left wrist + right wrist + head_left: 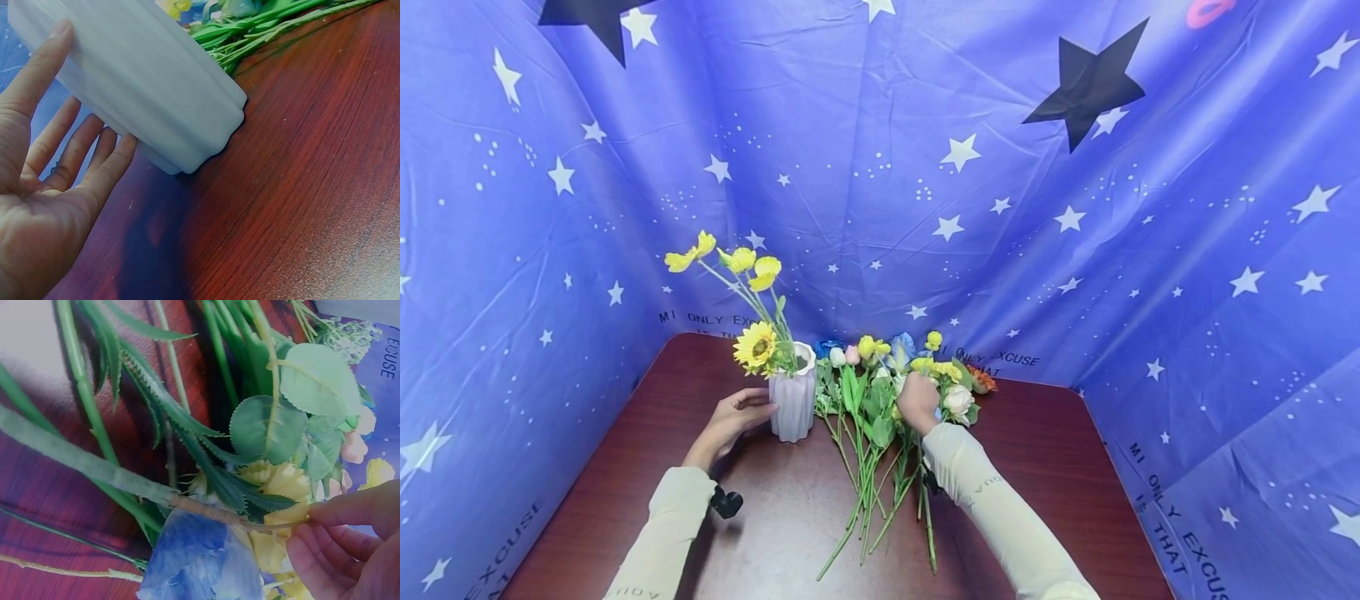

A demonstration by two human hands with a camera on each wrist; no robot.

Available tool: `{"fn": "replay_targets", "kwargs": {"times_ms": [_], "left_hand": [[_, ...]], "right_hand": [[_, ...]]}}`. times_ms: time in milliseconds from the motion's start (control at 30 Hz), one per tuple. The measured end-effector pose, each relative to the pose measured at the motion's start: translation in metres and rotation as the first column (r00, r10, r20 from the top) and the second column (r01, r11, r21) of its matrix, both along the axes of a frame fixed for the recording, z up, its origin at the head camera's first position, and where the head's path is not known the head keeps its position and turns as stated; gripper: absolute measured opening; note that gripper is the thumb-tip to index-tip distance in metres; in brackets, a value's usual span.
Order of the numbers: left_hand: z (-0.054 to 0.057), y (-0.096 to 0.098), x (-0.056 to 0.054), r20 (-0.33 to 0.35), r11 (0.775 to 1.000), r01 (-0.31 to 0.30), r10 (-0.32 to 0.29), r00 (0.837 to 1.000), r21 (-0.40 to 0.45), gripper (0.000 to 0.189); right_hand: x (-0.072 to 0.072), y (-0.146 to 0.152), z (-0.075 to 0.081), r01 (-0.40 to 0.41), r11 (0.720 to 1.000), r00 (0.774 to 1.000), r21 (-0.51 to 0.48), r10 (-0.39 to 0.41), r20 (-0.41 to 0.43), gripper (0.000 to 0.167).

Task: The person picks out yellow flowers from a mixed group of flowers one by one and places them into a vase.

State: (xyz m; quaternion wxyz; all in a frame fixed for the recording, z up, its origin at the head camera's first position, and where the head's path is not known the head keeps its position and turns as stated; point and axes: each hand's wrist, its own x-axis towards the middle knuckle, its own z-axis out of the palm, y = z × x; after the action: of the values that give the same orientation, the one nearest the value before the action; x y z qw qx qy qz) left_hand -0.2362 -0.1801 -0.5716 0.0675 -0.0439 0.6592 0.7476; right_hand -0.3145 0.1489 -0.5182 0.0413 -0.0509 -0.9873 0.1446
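A pale fluted vase (792,404) stands upright on the table, holding yellow poppy-like flowers (739,260) and a sunflower (755,348). My left hand (741,417) is at the vase's left side; in the left wrist view its thumb (47,59) and loosely extended fingertips rest against the wall. My right hand (919,402) is over the loose flowers right of the vase. Up close, its thumb and forefinger pinch a thin flower stem (206,512), brownish near the fingertips. The bloom of that stem is hidden. Below the stem is a blue flower (200,559).
A pile of artificial flowers lies right of the vase, its green stems (867,483) pointing toward me. A white rose (958,400) and an orange flower (981,379) are at its right end. The dark red table (1037,483) is enclosed by a blue starry cloth (880,208).
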Motion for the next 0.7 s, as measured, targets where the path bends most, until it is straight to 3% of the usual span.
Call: {"fn": "replay_targets", "kwargs": {"times_ms": [300,500,700], "left_hand": [[-0.003,-0.001,-0.001,-0.012,1.0,0.011,-0.011,1.0,-0.002,0.058],[-0.004,-0.001,-0.002,-0.017,1.0,0.009,-0.009,1.0,0.018,0.057],[-0.005,-0.001,-0.002,-0.023,1.0,0.012,-0.011,1.0,0.01,0.058]], "right_hand": [[0.0,0.0,0.019,0.083,0.994,0.995,-0.076,-0.078,0.063,0.006],[-0.002,0.004,0.03,0.06,0.989,0.994,-0.138,-0.047,0.099,0.036],[-0.001,0.01,0.038,0.005,0.974,0.997,-0.227,0.014,0.081,0.043]]}}
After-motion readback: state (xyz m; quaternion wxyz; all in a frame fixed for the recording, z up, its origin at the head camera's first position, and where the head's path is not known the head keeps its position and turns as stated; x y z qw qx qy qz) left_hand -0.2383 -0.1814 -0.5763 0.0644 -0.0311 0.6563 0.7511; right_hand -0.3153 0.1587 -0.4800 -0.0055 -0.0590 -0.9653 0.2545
